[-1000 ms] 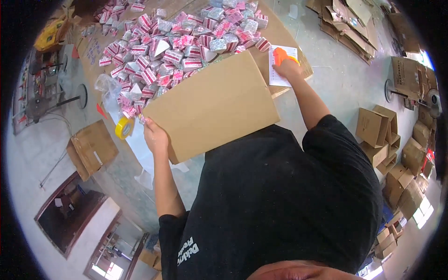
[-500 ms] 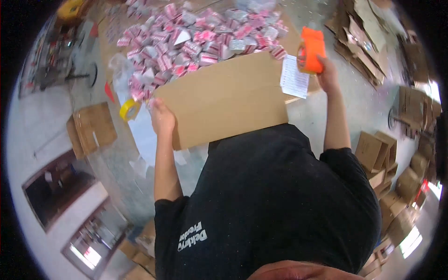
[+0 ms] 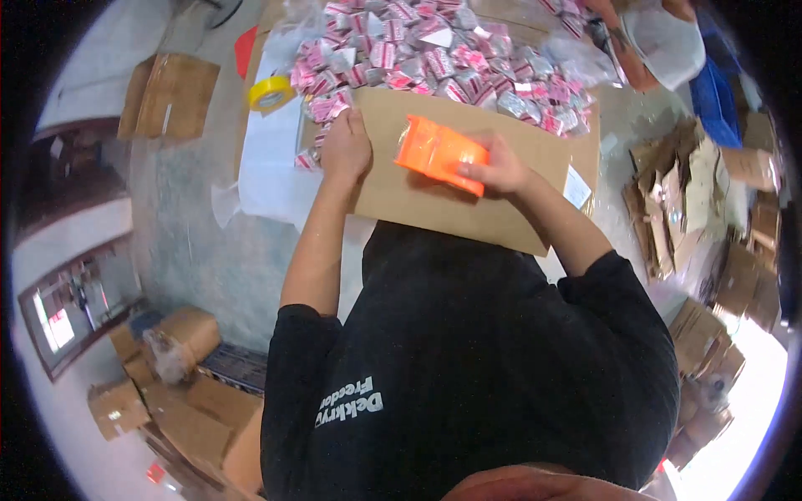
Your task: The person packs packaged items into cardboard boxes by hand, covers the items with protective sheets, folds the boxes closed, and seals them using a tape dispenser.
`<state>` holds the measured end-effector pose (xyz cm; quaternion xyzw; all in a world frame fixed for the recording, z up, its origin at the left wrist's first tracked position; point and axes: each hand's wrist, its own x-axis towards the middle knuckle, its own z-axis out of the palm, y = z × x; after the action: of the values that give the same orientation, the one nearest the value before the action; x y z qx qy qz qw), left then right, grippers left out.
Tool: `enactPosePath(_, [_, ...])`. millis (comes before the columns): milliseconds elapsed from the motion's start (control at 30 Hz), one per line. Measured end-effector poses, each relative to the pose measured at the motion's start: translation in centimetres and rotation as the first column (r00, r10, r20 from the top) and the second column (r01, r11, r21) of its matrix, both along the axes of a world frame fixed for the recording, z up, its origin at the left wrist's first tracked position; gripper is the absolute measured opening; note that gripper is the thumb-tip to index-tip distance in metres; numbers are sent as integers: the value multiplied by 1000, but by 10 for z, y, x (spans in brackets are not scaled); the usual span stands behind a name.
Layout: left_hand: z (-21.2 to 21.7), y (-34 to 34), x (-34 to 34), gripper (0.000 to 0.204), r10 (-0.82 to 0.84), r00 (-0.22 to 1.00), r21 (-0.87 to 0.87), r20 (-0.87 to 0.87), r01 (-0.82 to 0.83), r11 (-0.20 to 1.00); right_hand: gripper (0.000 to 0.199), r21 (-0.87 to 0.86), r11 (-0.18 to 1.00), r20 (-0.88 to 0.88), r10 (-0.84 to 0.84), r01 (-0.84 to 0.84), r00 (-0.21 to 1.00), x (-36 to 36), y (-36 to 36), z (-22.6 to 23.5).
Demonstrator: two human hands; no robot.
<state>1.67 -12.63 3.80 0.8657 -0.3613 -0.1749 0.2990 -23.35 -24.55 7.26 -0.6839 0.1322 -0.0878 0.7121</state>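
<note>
A flat brown cardboard box (image 3: 434,200) lies on the table in front of me. My left hand (image 3: 345,149) presses flat on its upper left part. My right hand (image 3: 498,167) grips an orange tape dispenser (image 3: 439,153) and holds it against the top of the cardboard near its middle. A small white label (image 3: 576,187) is stuck on the right end of the box. Behind the box lies a heap of several small pink and silver packets (image 3: 434,58).
A yellow tape roll (image 3: 271,93) rests on white sheets (image 3: 269,163) left of the box. Flattened cartons (image 3: 171,96) lie on the floor at the left. More cardboard piles (image 3: 677,200) crowd the right side and stacked boxes (image 3: 184,392) the lower left.
My right hand has brought the orange tape dispenser from the box's right end to its middle. The left hand still holds the box, and my view has shifted over it.
</note>
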Motion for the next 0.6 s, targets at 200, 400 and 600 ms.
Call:
enactPosePath(200, [56, 37, -52, 33, 12, 961, -452, -278, -142, 881, 32, 46, 998, -15, 47, -46, 999, -8, -9, 1])
enactPosePath(400, [78, 46, -63, 25, -148, 540, -303, -829, -210, 930, 36, -145, 984, -75, 97, -108, 992, 3, -5, 23])
enactPosePath(600, [35, 43, -6, 15, -88, 458, -262, -885, -331, 907, 49, -254, 956, -374, 41, -145, 927, 37, -3, 68])
